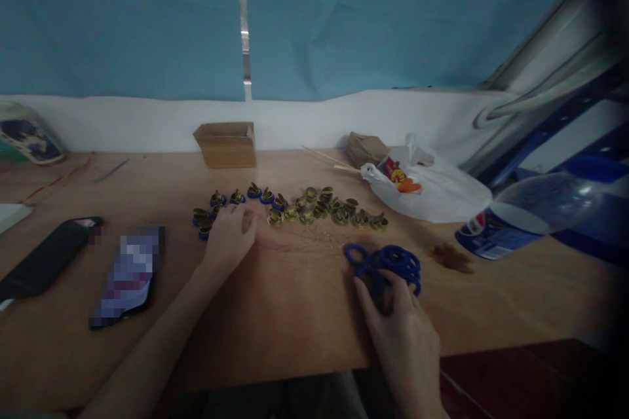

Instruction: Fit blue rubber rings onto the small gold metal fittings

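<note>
My left hand (230, 232) rests among small brass-coloured round fittings with blue rings (238, 197) around their bases. Its fingers curl inward; what lies between the fingertips is hidden. To the right of it stand several plain brass-coloured fittings (307, 216), with upright flaps and no blue ring visible. My right hand (405, 321) reaches into a pile of blue rings (400, 260) near the front of the table. Thumb and forefinger close around a blue ring (376, 284) at the pile's near edge.
On the wooden table (295, 314), two phones (130, 278) lie left. A small cardboard box (228, 147) stands by the wall. At right are a white plastic bag (437, 186), crumpled brown paper (366, 148), a tilted-looking plastic bottle (521, 219) and a brown scrap (451, 256).
</note>
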`<action>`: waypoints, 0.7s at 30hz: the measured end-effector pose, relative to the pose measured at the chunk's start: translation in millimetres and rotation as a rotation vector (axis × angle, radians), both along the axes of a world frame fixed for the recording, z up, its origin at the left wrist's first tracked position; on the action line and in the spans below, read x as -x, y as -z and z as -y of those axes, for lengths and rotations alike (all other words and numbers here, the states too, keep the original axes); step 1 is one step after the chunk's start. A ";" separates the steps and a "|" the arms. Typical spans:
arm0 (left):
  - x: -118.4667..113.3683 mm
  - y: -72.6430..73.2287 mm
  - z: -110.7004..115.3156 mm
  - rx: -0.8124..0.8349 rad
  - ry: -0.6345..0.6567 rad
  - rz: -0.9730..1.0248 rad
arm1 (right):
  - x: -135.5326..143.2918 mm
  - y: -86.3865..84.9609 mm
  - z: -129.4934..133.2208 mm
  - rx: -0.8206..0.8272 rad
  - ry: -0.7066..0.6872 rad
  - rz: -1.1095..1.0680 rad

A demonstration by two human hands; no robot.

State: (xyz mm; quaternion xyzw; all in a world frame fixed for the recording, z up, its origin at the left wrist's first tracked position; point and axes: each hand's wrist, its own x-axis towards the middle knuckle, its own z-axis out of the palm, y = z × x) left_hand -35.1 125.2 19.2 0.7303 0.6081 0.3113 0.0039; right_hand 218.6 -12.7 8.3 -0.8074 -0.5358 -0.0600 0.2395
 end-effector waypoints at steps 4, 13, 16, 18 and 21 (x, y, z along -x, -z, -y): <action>12.3 4.6 -9.4 -0.071 -0.019 -0.146 | 0.8 -0.7 -2.5 0.155 0.044 0.007; 33.0 1.7 -15.4 0.042 -0.244 -0.301 | 2.8 5.9 -1.1 0.015 0.006 -0.016; 37.3 -0.2 -13.2 0.162 -0.432 -0.357 | 2.3 7.8 0.6 -0.037 -0.036 -0.021; 36.7 -1.0 -10.6 0.214 -0.486 -0.381 | 2.1 7.1 1.1 -0.044 -0.052 -0.025; 33.8 -2.1 -6.3 0.226 -0.468 -0.387 | 2.6 4.5 1.1 -0.044 -0.069 -0.042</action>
